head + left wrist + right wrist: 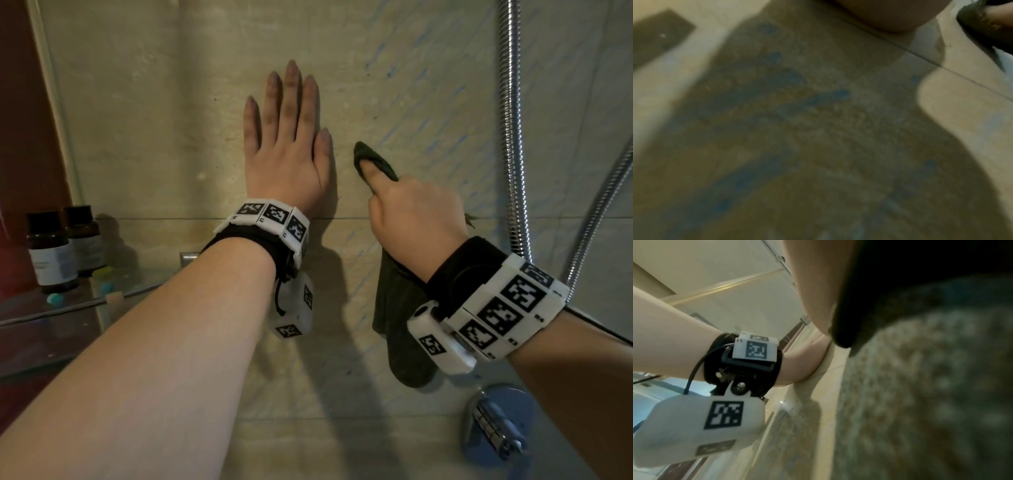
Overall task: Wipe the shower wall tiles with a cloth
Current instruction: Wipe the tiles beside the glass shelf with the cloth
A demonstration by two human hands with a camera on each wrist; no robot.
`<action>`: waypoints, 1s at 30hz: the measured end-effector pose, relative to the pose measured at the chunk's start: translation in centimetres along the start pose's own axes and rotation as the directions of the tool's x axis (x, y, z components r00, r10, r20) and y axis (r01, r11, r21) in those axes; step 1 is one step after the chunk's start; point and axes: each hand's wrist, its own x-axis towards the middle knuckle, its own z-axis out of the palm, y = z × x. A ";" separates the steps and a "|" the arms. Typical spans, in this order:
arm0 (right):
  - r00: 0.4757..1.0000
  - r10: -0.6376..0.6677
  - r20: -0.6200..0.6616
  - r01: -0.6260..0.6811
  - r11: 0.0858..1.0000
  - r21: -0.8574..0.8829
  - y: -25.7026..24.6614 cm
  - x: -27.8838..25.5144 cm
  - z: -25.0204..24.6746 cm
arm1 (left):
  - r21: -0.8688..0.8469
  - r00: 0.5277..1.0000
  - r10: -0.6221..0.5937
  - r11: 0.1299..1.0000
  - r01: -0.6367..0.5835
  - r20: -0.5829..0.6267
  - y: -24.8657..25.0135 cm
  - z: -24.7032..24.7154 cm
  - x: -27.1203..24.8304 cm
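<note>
Nearest us, low in the head view, our forearms reach up from the bottom corners, each wrist wearing a white marker band. Right of centre, our right hand (416,209) grips a dark cloth (399,308), fingers curled round it and thumb pinning its upper end to the wall tiles (171,113); the rest hangs below the wrist. Just left of it, our left hand (289,150) lies flat on the tiles, fingers straight and together. At the lower right sits a chrome valve (498,425), a shower hose (512,130) above it; far left, two brown bottles (65,246) stand on a glass shelf (51,329).
</note>
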 end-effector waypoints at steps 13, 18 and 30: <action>0.985 0.173 0.006 -0.172 0.972 0.157 0.4 1.4 -0.6 | -0.006 1.000 -0.003 1.000 0.003 -0.003 0.0 0.1 -0.1; 0.998 0.047 0.029 -0.047 0.999 0.007 -0.3 0.4 0.3 | -0.004 1.000 -0.010 1.000 0.010 -0.006 0.0 0.1 -0.1; 0.983 0.184 -0.005 -0.184 0.982 0.035 2.9 2.2 -1.6 | -0.022 1.000 -0.007 1.000 0.007 0.011 0.0 -0.1 -0.1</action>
